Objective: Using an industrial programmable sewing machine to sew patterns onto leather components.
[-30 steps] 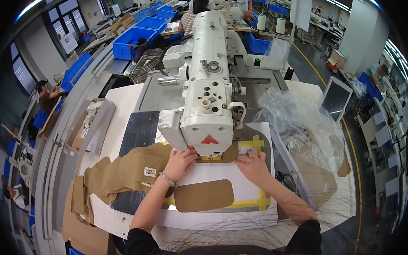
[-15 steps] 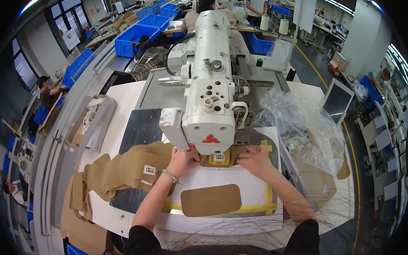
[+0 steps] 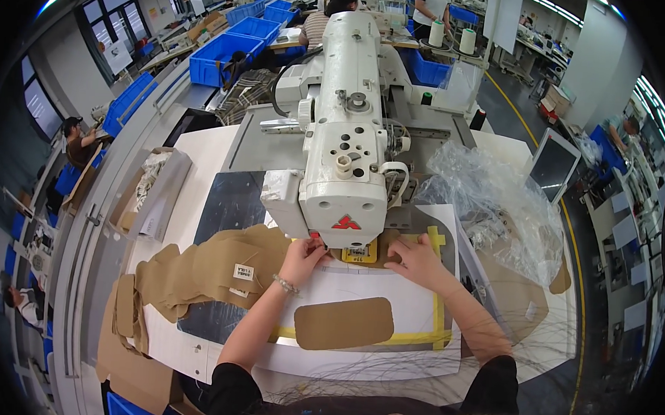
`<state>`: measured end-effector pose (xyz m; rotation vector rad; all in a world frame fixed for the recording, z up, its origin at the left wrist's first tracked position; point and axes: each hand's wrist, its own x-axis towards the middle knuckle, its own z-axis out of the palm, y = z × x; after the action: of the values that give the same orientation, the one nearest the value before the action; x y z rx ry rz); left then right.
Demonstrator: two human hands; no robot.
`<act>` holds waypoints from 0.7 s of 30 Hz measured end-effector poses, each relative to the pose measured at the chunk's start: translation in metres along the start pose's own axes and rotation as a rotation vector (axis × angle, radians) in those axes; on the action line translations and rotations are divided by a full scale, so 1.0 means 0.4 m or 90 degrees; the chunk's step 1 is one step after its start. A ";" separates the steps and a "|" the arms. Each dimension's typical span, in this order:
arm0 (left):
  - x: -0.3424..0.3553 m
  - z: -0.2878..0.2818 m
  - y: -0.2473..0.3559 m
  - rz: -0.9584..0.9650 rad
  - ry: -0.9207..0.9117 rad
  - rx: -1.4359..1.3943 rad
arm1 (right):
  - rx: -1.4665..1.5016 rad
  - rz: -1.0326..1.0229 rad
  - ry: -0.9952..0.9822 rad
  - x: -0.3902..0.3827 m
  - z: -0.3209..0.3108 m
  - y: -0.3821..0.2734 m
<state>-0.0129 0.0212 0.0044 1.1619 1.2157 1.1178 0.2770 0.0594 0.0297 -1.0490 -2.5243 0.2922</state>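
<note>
Clock centred on 1 yellow clamp (image 3: 359,252), under 1 white sewing machine (image 3: 343,144). 1 brown cloth piece (image 3: 383,255) at clamp, partly hidden. Left hand (image 3: 303,259) at 9, fingers bent at cloth edge; pinch or press, cannot tell. Right hand (image 3: 415,261) at 3, fingers curled, tips on cloth; pinch, cannot tell. 1 loose brown patch (image 3: 344,323) at 6. Brown cloth heap (image 3: 186,275) at 9, 2 white tags (image 3: 243,272) showing. 2 white thread cones (image 3: 437,34) near 1.

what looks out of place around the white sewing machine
The crumpled clear plastic sheeting, heaped loosely to the right of the white metal sewing machine, looks untidy compared with the flat white paper sheet. No obvious spill shows.
</note>
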 end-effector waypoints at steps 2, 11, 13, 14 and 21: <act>0.003 -0.006 -0.007 0.007 -0.008 0.008 | -0.098 -0.145 0.096 -0.006 0.002 -0.004; -0.008 -0.025 0.004 0.206 -0.099 0.258 | -0.189 -0.191 -0.009 -0.010 0.015 0.005; -0.007 -0.026 0.005 0.247 -0.111 0.349 | -0.195 -0.206 0.001 -0.006 0.014 0.011; -0.008 -0.024 0.000 0.256 -0.095 0.338 | -0.200 -0.223 0.011 -0.002 0.015 0.012; -0.006 -0.025 0.005 0.309 -0.079 0.368 | -0.303 -0.253 -0.046 0.011 -0.001 0.001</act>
<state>-0.0231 0.0194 0.0066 2.0179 1.2289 1.0405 0.2745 0.0629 0.0312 -0.6609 -2.8652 -0.4067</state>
